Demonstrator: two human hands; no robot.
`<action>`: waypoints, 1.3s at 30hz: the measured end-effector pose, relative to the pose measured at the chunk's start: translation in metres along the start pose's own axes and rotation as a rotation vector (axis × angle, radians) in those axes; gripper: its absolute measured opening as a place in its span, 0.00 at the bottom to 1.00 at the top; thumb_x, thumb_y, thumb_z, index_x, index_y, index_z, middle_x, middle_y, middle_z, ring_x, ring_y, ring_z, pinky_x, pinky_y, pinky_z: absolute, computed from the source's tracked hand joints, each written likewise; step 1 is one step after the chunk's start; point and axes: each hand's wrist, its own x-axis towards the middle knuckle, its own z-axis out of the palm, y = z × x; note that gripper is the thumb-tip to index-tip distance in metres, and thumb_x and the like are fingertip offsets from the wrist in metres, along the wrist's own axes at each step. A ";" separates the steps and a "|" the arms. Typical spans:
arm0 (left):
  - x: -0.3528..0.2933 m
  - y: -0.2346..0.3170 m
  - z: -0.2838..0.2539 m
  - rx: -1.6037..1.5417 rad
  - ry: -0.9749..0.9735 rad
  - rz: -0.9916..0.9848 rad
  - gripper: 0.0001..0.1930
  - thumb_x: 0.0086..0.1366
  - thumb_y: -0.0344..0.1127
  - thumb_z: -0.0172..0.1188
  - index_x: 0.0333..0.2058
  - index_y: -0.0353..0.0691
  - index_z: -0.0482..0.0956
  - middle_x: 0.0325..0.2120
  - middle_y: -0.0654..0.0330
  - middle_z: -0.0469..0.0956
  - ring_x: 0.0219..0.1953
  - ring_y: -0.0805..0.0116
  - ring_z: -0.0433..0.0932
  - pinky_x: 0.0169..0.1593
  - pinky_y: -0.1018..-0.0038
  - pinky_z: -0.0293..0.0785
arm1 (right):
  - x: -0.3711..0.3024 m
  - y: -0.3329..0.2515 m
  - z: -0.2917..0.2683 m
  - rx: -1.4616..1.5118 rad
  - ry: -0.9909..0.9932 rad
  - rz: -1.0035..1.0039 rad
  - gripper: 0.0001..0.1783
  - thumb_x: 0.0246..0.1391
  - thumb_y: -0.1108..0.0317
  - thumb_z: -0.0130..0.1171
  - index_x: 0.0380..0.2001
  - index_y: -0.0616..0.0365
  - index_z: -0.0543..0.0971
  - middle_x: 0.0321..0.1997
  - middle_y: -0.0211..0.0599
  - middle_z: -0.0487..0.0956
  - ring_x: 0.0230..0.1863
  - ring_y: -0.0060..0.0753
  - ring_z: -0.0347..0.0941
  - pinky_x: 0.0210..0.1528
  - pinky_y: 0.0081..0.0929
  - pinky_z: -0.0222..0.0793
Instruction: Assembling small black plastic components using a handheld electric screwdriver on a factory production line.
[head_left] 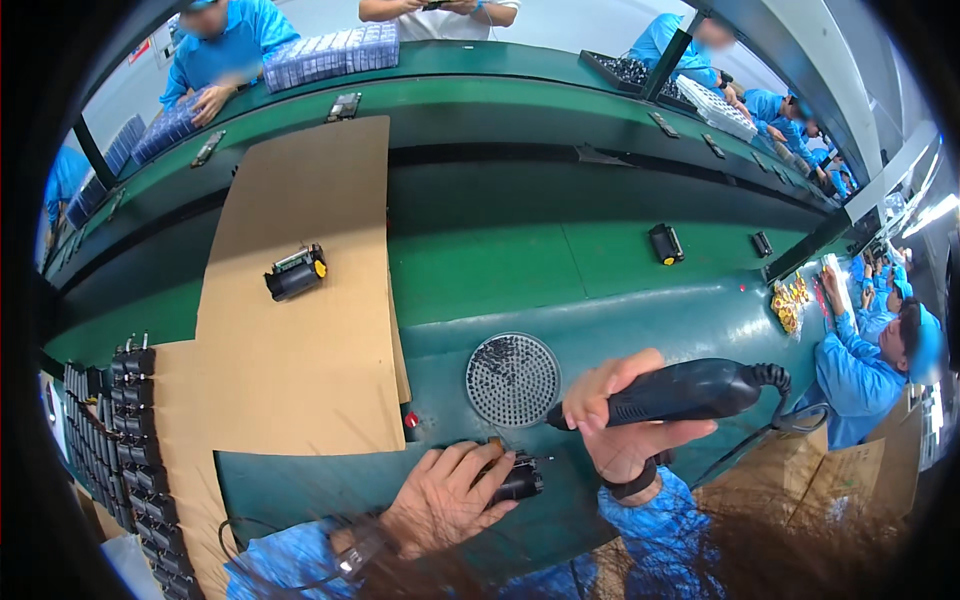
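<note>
Steadying a black cylindrical unit w/ a thin metal pin (520,483) at lower ctr of frame, a worker's left hand (445,495) presses it to the green desk (640,320), thumb and fingers pinching its left end. Right hand (630,415), right of ctr, wraps its fingers round a black corded power driver (690,390), thumb stretched along the underside. Driver's tip points left, just beside a round grey perforated tray (540,392) bearing small dark pcs (490,360); contact can't be told. Tip is apart from the unit, so the job looks part-way, w/ the driver's share prob. not yet done.

Status elsewhere: a black unit w/ green board and yellow end (290,282) lies on a tan cardboard sheet (300,370), left of ctr; two dark units (665,245) sit upper right of ctr, apparently waiting. Rows of black units (137,430), lower left, may be finished or queued; can't tell.

Room: ample bare desk btwn tray and the two dark units; cardboard's right edge runs near the tray, limiting that side. Desk's near edge, lower ctr, is mostly hidden by blue sleeves (655,520). Coiled black cord (772,375) trails right, could snag.
</note>
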 end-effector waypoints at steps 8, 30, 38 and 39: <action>-0.001 -0.002 -0.005 0.027 -0.092 -0.012 0.30 0.65 0.52 0.66 0.61 0.42 0.76 0.53 0.58 0.72 0.57 0.60 0.73 0.55 0.63 0.73 | 0.001 0.016 -0.003 -0.076 0.020 0.045 0.55 0.43 0.07 0.34 0.38 0.55 0.67 0.19 0.31 0.68 0.18 0.25 0.64 0.21 0.27 0.64; -0.011 -0.001 0.000 0.050 -0.047 -0.006 0.31 0.65 0.53 0.65 0.61 0.42 0.75 0.57 0.60 0.73 0.57 0.62 0.71 0.55 0.64 0.74 | -0.008 0.025 -0.003 -0.150 -0.091 0.051 0.57 0.37 0.07 0.41 0.40 0.57 0.67 0.20 0.33 0.69 0.20 0.26 0.66 0.22 0.27 0.67; -0.006 -0.006 0.002 -0.067 0.038 -0.006 0.31 0.60 0.48 0.68 0.58 0.40 0.75 0.54 0.59 0.72 0.52 0.64 0.75 0.49 0.70 0.79 | -0.001 -0.007 0.006 0.017 -0.053 -0.136 0.54 0.45 0.09 0.37 0.41 0.56 0.69 0.19 0.31 0.69 0.16 0.27 0.65 0.18 0.28 0.66; -0.005 -0.005 0.001 -0.072 0.041 -0.017 0.31 0.60 0.48 0.68 0.58 0.40 0.75 0.54 0.59 0.72 0.52 0.64 0.75 0.49 0.70 0.79 | -0.003 -0.014 0.009 0.044 -0.075 -0.168 0.54 0.46 0.09 0.37 0.41 0.56 0.69 0.19 0.31 0.69 0.16 0.27 0.65 0.17 0.28 0.66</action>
